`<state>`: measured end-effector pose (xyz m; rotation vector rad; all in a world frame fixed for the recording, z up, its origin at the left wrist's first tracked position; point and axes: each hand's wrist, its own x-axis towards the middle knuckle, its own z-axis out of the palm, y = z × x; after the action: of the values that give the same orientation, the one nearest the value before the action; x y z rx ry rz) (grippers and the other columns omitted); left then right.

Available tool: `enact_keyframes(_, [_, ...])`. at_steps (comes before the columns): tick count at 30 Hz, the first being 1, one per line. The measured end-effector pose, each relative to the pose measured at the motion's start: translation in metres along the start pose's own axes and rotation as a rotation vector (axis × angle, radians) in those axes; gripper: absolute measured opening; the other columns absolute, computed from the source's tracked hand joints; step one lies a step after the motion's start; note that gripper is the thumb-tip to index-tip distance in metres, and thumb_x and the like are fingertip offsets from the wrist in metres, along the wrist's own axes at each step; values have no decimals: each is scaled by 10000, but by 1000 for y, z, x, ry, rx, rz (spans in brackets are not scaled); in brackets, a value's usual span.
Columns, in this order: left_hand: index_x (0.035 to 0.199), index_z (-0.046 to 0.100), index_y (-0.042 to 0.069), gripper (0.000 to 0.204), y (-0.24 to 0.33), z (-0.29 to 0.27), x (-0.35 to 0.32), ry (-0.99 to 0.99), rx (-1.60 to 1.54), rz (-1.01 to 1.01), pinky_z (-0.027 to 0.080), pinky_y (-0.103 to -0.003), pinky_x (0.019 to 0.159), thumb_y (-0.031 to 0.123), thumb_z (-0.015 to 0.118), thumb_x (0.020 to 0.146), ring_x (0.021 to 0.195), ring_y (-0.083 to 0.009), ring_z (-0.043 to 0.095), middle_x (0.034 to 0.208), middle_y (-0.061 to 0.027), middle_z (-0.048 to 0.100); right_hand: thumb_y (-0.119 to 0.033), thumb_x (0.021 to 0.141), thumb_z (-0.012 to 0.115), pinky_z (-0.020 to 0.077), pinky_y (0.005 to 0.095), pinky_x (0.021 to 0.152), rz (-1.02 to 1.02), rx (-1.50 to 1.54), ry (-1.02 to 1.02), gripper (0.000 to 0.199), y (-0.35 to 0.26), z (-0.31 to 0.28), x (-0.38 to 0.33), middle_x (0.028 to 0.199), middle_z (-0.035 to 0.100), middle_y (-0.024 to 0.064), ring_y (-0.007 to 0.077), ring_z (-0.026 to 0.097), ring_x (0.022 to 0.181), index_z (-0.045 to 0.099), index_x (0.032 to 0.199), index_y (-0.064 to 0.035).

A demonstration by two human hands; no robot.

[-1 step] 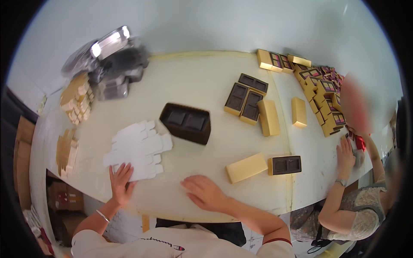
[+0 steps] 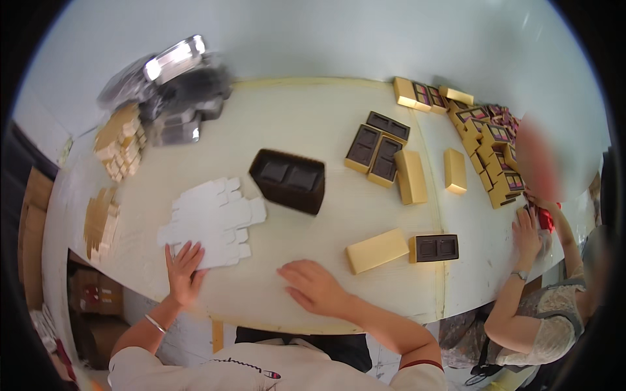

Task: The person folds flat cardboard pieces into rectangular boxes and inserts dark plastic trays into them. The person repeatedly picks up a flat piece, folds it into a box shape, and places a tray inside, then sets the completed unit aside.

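My left hand (image 2: 186, 274) rests with its fingers apart on the near edge of a fanned stack of flat white carton blanks (image 2: 215, 218). Over the table's front part, my right hand (image 2: 316, 288) has its fingers stretched out and holds nothing. Beyond it stands a stack of dark brown plastic trays (image 2: 288, 181), each with two hollows. Right of my right hand lie a closed gold box (image 2: 377, 251) and a gold box with a brown tray in it (image 2: 437, 248).
Gold boxes with brown trays (image 2: 362, 148) stand right of centre. Filled gold boxes (image 2: 486, 146) line the far right, where a co-worker's hand (image 2: 525, 234) is busy. Folded gold cartons (image 2: 120, 143) and clear plastic-wrapped packs (image 2: 176, 98) sit at the left.
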<state>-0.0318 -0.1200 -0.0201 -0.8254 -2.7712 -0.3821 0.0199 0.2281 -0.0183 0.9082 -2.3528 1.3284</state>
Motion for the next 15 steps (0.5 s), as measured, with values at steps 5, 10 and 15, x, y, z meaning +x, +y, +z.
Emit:
enact_keyframes(5, [993, 700, 60, 285, -2, 12, -4, 304, 28, 110, 140, -643, 1113, -38, 661, 728, 1065, -283, 622, 1071, -47, 697, -3, 775, 669, 493, 408, 833, -78, -134, 22, 353, -2, -13, 6, 1066, 602, 145, 338, 585, 981, 598, 1118, -45])
enact_keyframes(10, [927, 721, 101, 191, -1, 8, -9, 317, -42, -42, 128, -635, 1125, 59, 686, 744, 1034, -238, 635, 1047, -20, 703, 12, 774, 663, 502, 401, 766, -133, -239, 111, 283, -33, -18, 2, 1015, 634, 148, 339, 610, 908, 625, 1053, -19])
enact_keyframes(15, [954, 717, 75, 202, 13, -3, -3, 284, -64, -63, 165, -590, 1117, 74, 695, 754, 1069, -244, 613, 1053, -45, 698, -4, 806, 646, 507, 391, 817, 111, -262, 340, 268, -79, -6, -65, 1059, 638, 164, 361, 610, 957, 626, 1073, -4])
